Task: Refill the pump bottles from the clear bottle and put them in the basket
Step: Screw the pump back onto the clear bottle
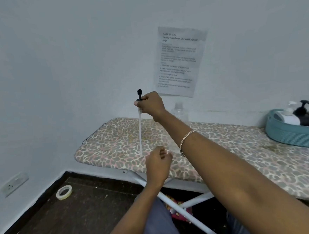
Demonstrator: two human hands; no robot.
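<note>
Hands apart: right hand (pixel 152 106) round pump head (pixel 139 95), left hand (pixel 158 162) curled beside tube (pixel 140 134), hold unclear.

The right hand (pixel 150 104) pinches the black pump head (pixel 139 94), held raised. Its white dip tube (pixel 140 134) hangs straight down to the curled left hand (pixel 158 159) (contents not discernible) at the ironing board (pixel 106 144). The clear bottle (pixel 180 113) stands behind the right forearm. The teal basket (pixel 288 135) contains a white pump bottle (pixel 287 115) and black pump bottles (pixel 303 112).

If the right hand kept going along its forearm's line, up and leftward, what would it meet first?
Probably the wall: past the right hand and the pump it holds, nothing else shows in that line, though depth is unclear.
</note>
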